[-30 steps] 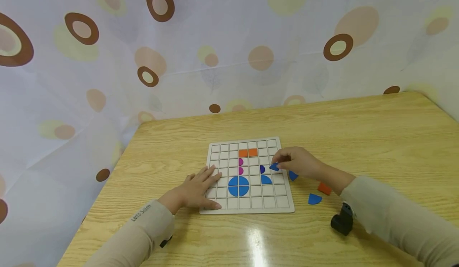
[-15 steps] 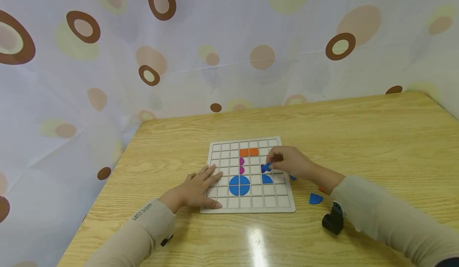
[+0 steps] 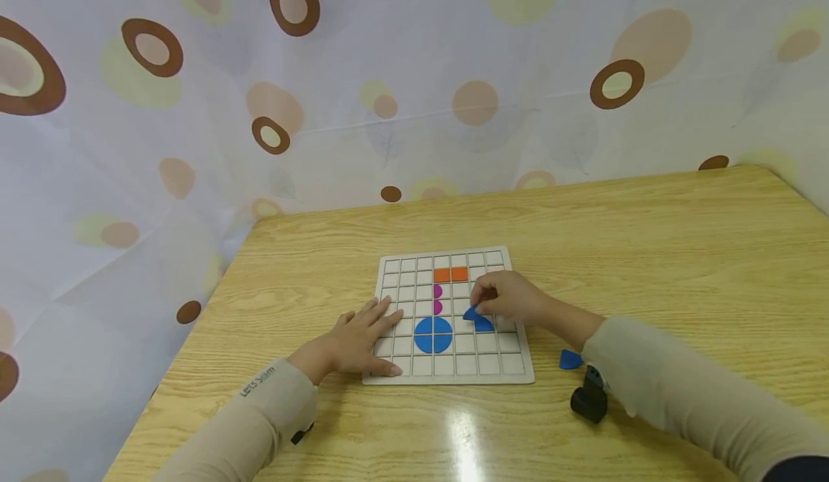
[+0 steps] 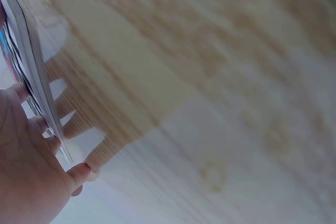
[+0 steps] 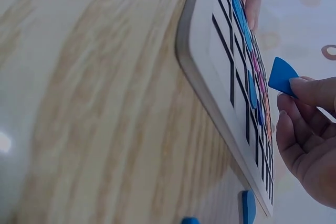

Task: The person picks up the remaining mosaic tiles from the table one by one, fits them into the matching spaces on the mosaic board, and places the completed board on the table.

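Observation:
A white grid board [image 3: 453, 367] lies on the table under both hands. My right hand [image 3: 508, 298] pinches a blue quarter-circle tile [image 5: 282, 75] between thumb and fingers, held above the board. In the head view this tile partly overlaps another blue quarter-circle piece [image 3: 484, 324] set in a cell. My left hand [image 3: 352, 342] rests on the board's left side, fingers spread and straight. On the board are a full blue circle of quarter pieces [image 3: 432, 335], two magenta half-circles [image 3: 437, 299] and two orange squares [image 3: 450, 275]. A dark blue half-circle [image 5: 260, 113] shows in the right wrist view.
A loose blue tile [image 3: 571, 360] lies on the wooden table [image 3: 363, 439] right of the board, close to the black wrist camera [image 3: 589, 399]. In the right wrist view another blue tile [image 5: 248, 206] lies beside the board's edge. A patterned cloth [image 3: 414, 72] hangs behind the table.
My right hand has moved left and a little nearer over the board, carrying the blue quarter-circle tile from the right-hand columns towards the middle. The left hand has stayed in place.

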Demonstrator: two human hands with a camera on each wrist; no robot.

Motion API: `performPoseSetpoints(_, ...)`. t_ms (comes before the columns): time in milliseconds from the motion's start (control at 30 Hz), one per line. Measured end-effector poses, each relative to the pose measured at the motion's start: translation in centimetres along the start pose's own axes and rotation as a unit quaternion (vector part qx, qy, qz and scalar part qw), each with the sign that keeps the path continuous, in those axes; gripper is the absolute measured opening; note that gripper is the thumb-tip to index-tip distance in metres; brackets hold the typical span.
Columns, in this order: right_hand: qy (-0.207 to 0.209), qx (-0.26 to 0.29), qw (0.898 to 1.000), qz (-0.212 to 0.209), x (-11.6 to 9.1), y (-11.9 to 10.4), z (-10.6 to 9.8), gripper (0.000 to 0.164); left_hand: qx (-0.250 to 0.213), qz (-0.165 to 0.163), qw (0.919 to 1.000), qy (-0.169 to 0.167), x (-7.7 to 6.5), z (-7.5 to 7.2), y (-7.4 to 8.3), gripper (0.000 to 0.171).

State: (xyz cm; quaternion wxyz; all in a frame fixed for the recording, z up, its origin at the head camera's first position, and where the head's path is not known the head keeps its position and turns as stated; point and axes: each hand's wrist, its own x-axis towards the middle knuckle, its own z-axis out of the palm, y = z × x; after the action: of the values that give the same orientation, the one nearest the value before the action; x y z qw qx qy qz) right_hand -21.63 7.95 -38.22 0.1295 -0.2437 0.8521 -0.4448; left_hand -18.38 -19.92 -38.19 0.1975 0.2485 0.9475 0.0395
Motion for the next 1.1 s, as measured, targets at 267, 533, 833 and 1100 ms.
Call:
performPoseSetpoints(267,-0.004,-0.030,0.999,-0.014,0.3,-0.2,0.7,0.010,-0.001,0.003,1.0000,0.000,0.0,0.1,-0.1,0.088)
performPoseSetpoints(533,-0.007,-0.056,0.998,-0.027,0.7,-0.3,1.3,0.013,0.004,0.007,1.0000,0.000,0.0,0.2,-0.3,0.089)
performPoseSetpoints(833,-0.010,-0.083,0.996,-0.040,0.6,-0.7,1.6,0.013,0.004,0.004,1.0000,-0.001,0.0,0.1,-0.2,0.089)
performPoseSetpoints(1100,-0.025,-0.093,0.995,-0.038,0.7,-1.2,1.6,0.010,0.005,0.005,1.0000,0.000,0.1,0.2,-0.3,0.089)
